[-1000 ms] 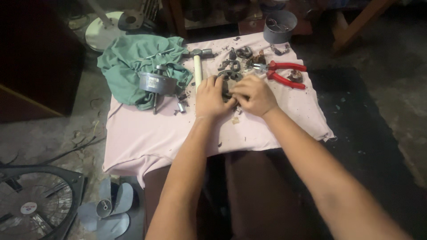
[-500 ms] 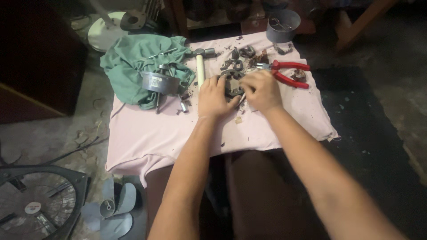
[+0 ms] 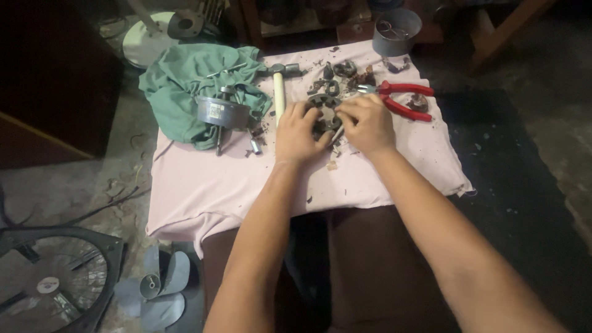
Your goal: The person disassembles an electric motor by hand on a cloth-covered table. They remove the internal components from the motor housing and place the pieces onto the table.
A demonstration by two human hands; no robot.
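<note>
Pink cloth (image 3: 209,185) covers a low work surface, and on it both bare hands close around a dark, ring-shaped metal motor core (image 3: 323,106) near the cloth's middle; the left hand (image 3: 296,132) grips the core's left edge with its fingers curled over the rim, thumb below; the right hand (image 3: 367,122) presses on the right edge, its fingers bent and pinched together, though whether they also hold a small tool cannot be told; bits of dark debris lie scattered on the cloth around the core. Just behind the right hand lie red-handled pliers (image 3: 404,98), apart from the fingers; a hammer with a pale handle (image 3: 279,86) lies just beside the left hand. Farther left, a round grey motor housing (image 3: 222,111) with a shaft sits on a crumpled green rag (image 3: 185,80). A grey metal tin (image 3: 396,31) stands at the cloth's far edge. On the floor at lower left lie a grey fan blade (image 3: 157,290) and a wire fan guard (image 3: 43,283).
</note>
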